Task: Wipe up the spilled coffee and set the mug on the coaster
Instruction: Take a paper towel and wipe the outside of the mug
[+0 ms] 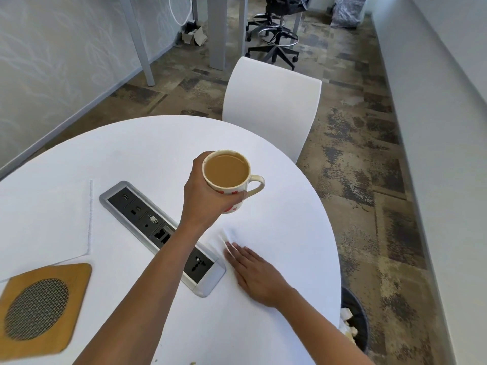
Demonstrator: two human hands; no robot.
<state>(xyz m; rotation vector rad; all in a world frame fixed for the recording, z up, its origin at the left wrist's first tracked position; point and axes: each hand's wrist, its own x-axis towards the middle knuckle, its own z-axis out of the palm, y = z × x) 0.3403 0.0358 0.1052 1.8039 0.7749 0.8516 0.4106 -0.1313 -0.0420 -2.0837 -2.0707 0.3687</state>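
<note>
My left hand point(204, 197) grips a cream mug point(228, 177) with red spots, lifted above the round white table point(158, 143). The mug is upright and nearly full of milky coffee, its handle pointing right. My right hand point(254, 275) lies flat with straight fingers on the table below the mug, blurred, pressing on what looks like a thin white tissue point(228, 237) with creases past the fingertips. No brown stain shows on the top around it. The square wooden coaster point(39, 309) with a round mesh centre lies at the near left, with nothing on it.
A large white paper napkin point(44, 219) lies flat at the left, beside the coaster. A recessed socket panel point(147, 222) runs diagonally under my left forearm. A white chair point(271, 106) stands behind the table. A black bin point(354, 320) with crumpled paper sits on the floor at the right.
</note>
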